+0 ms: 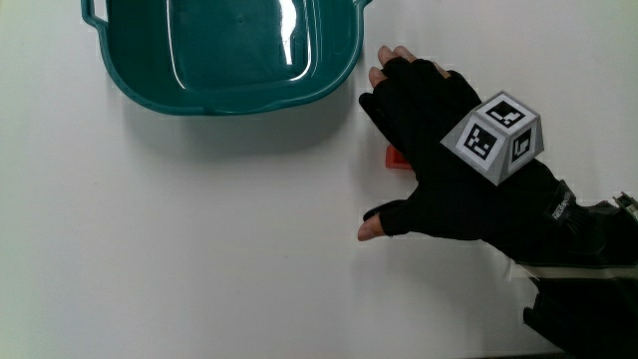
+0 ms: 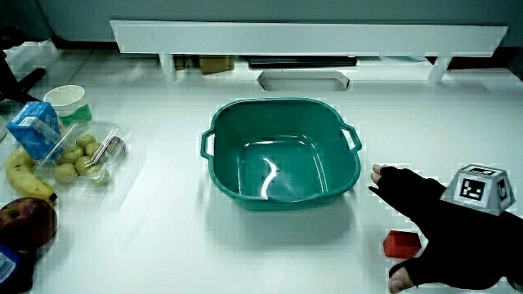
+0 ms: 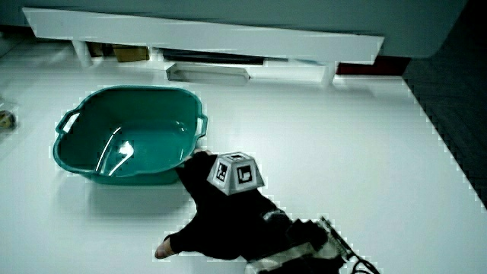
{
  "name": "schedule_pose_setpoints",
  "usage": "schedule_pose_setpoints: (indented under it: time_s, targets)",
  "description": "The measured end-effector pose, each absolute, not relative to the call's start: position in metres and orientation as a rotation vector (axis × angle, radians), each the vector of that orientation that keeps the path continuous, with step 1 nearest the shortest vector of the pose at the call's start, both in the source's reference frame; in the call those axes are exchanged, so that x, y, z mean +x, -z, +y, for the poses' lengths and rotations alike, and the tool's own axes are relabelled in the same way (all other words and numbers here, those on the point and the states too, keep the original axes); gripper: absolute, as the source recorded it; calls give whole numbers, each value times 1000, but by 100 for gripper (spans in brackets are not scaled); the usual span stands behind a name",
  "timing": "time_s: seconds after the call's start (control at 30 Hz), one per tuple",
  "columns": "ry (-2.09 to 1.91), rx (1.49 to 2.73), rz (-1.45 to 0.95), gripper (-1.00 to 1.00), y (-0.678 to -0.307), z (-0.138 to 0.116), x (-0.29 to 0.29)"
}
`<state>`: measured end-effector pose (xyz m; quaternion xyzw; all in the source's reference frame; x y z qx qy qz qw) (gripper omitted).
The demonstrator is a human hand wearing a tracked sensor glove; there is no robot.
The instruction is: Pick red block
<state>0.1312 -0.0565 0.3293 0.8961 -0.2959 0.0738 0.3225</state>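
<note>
At the counter's [image 2: 163,237] edge in a side view stood a blue carton [image 2: 34,129] and a pale cup [image 2: 67,102]. A banana [image 2: 24,175] and a dark apple [image 2: 29,222] lay nearer to the person, and a clear pack of small green fruit [image 2: 90,151] lay just beside them. Bare counter separated these from the teal basin [image 2: 282,104], which sat open and upright, well short of the low partition [image 2: 310,37].

The red block [image 2: 402,242] lay on the counter near the basin's corner and nearer to the person than the basin, apart from its wall. The hand [image 2: 445,224] hovered low over the block. In the main view only a sliver of the block [image 1: 397,158] showed from under the palm, between the thumb and the fingers [image 1: 399,70]. The grip was wide, with the fingers spread and flat and the thumb held out, closed on nothing. The fingertips reached close to the basin's rim [image 1: 344,75]. The patterned cube [image 1: 495,137] rode on the back of the hand [image 1: 439,165]. Bare counter lay between the thumb and the person's edge.
</note>
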Motion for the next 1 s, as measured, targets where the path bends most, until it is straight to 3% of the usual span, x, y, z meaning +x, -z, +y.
schedule_pose_setpoints:
  time_s: [0.8, 1.0]
  targets:
    - [-36, 2274, -631, 0, -354, -77, 140]
    - [-6, 2282, -623, 13, -355, -79, 140]
